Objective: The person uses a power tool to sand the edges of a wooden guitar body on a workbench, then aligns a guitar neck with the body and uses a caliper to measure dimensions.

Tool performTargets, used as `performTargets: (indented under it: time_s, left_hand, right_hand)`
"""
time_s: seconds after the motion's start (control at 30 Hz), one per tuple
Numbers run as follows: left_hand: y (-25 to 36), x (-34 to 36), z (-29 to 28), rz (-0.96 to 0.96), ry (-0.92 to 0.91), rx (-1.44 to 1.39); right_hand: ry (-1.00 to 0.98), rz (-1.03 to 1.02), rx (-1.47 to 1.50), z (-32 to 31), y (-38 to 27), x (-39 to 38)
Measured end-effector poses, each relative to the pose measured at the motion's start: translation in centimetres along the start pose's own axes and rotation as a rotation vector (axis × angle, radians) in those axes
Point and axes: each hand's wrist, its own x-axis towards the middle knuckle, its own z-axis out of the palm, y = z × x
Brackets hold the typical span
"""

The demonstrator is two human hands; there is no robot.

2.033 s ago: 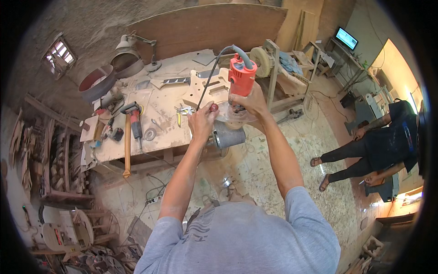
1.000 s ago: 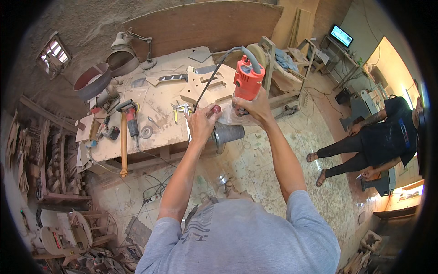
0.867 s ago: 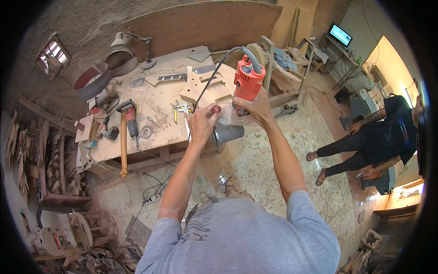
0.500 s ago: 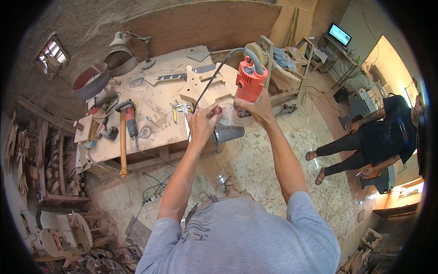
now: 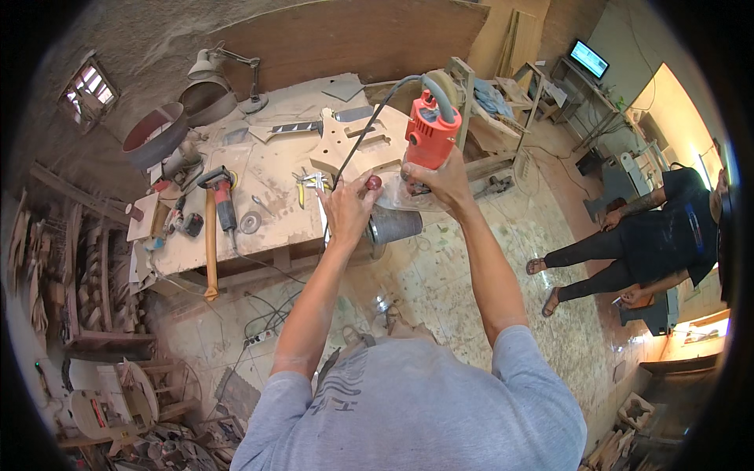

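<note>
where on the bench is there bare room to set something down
A dusty bare patch of workbench lies between the grey disc and the left hand, below the yellow-handled pliers. It is crowded around the cordless drill and angle grinder.

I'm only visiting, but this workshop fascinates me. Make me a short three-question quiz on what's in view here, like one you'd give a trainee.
1. Multiple choice: Which hand grips the red power tool? A, the left; B, the right; C, neither.

2. True or false: The onlooker in dark clothes stands at the left of the picture.

3. Fill in: The pale wooden piece on the bench is shaped like a ____.

Key
1. B. The right hand is wrapped around it; the left hand is at a dark red knob.
2. False. The onlooker stands at the right.
3. Guitar.
</note>
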Motion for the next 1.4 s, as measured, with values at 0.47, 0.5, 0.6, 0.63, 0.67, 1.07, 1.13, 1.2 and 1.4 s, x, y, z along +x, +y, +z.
performTargets:
  time_s: [0.47, 0.5, 0.6, 0.63, 0.67, 1.07, 1.13, 1.2, 1.4]
  left_hand:
    - [-0.6, 1.6, 0.6, -0.115, -0.103, -0.11]
    - [-0.7, 1.8, 0.6, -0.125, -0.115, -0.13]
    - [-0.7, 1.8, 0.7, -0.103, -0.069, -0.112]
    - [-0.6, 1.9, 0.7, -0.108, -0.072, -0.117]
    - [-0.6, 1.9, 0.7, -0.113, -0.076, -0.122]
    - [-0.4, 2.1, 0.6, -0.131, -0.064, -0.024]
    - [-0.6, 2.0, 0.7, -0.127, -0.051, -0.045]
    - [-0.6, 2.0, 0.8, -0.131, -0.04, -0.095]
    - [-0.4, 2.1, 0.7, -0.145, -0.077, -0.033]
  right_hand:
    - [0.011, -0.113, -0.075, 0.5, -0.3, 1.9]
    - [0.003, -0.106, -0.071, 0.5, -0.3, 2.1]
    - [-0.001, -0.11, -0.039, 0.6, 0.1, 2.5]
    - [-0.001, -0.112, -0.037, 0.6, 0.3, 2.5]
    - [-0.002, -0.113, -0.034, 0.5, 0.6, 2.7]
    - [-0.027, -0.132, -0.039, 0.6, 1.0, 3.2]
    - [-0.036, -0.13, -0.022, 0.7, 0.8, 3.2]
    - [-0.043, -0.115, 0.012, 0.7, 0.5, 3.2]
    - [-0.015, -0.108, -0.036, 0.6, 0.0, 3.0]
